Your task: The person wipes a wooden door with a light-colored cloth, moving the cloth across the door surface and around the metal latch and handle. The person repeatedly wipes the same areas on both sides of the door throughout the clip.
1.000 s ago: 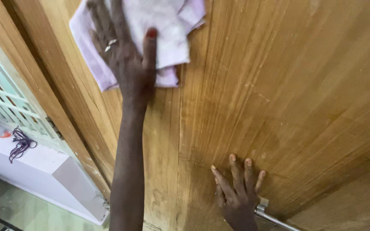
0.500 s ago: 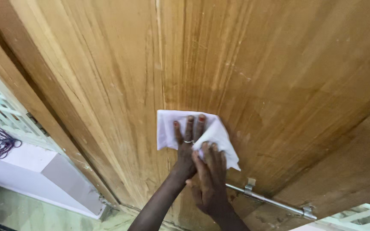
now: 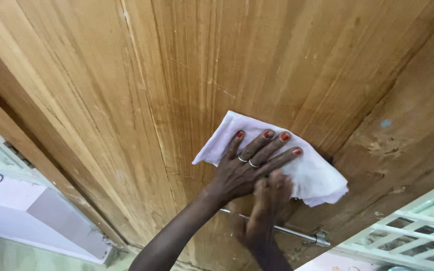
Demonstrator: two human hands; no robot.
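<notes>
1. The right hand (image 3: pixel 267 211) lies nearest, blurred, just under the left, over the metal bolt rod (image 3: pixel 282 230); I cannot tell how its fingers are set.
2. The left hand (image 3: pixel 244 168) presses flat with fingers (image 3: pixel 272 143) spread on the white cloth (image 3: pixel 312 175).
3. Since a second ago the cloth has come from high up on the wooden door (image 3: pixel 177 75) down and rightward to the door's edge, so the wiping now covers the lower panel.
4. Beyond, a white grille (image 3: pixel 408 226).
</notes>
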